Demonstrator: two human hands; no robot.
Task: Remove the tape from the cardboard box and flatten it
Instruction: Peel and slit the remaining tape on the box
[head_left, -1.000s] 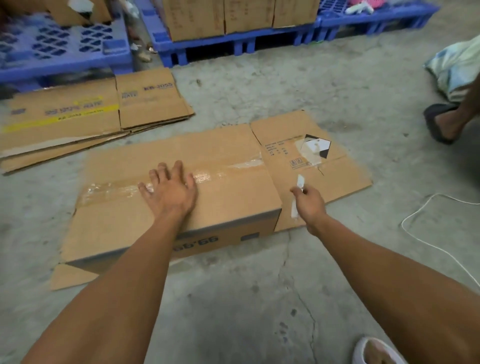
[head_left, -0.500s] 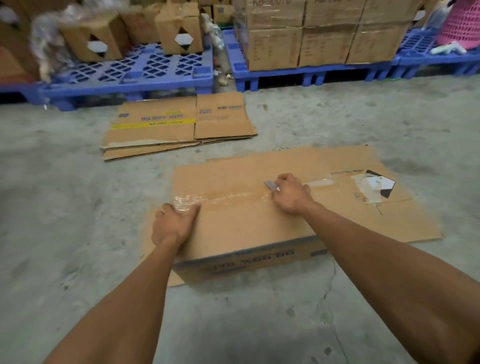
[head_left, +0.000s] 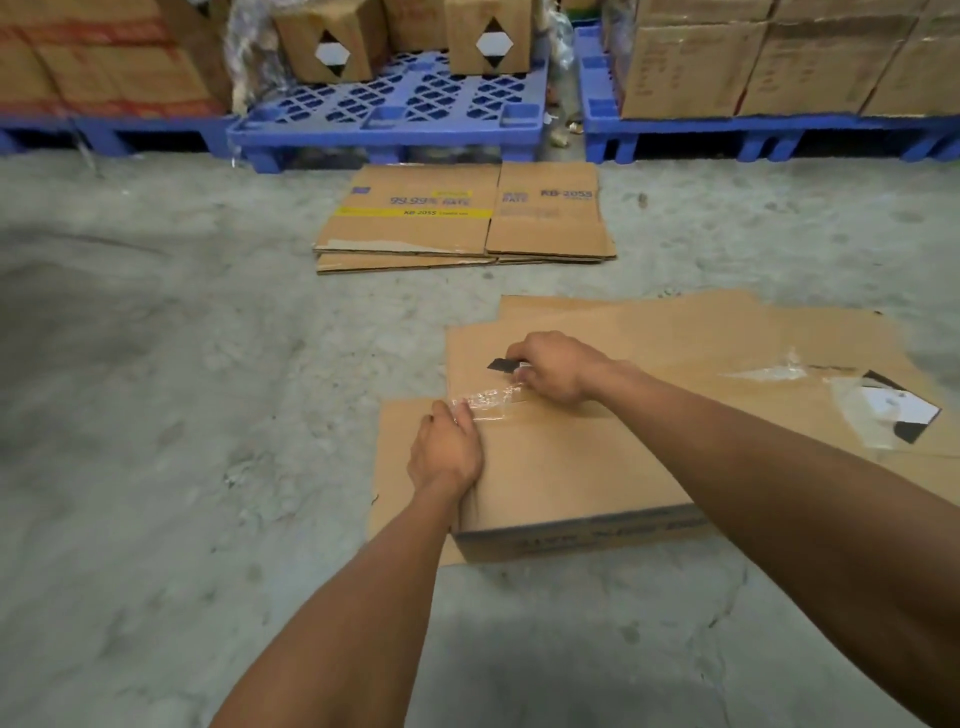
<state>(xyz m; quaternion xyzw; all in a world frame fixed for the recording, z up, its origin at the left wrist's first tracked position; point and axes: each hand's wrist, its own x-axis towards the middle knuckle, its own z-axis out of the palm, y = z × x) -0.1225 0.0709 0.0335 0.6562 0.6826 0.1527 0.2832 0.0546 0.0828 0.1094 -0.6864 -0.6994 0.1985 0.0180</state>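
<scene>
— Where's the box?

— The box (head_left: 597, 467) lies on the floor (head_left: 182, 415) under both my hands, its top still taped along the seam. My left hand (head_left: 445, 453) presses down at the near left end, fingers curled at the crumpled clear tape (head_left: 485, 402).

— And your right?

— My right hand (head_left: 558, 366) sits just beyond the left, closed around a small dark cutter (head_left: 503, 365) — its tip points left, right by the tape.

— Anything else close?

— Past my hands, 1 pile of flat cartons (head_left: 462, 218) lies before the blue pallets (head_left: 395, 111). Right of my right arm, loose tape and a label (head_left: 888, 405) cling to the open flap.
</scene>
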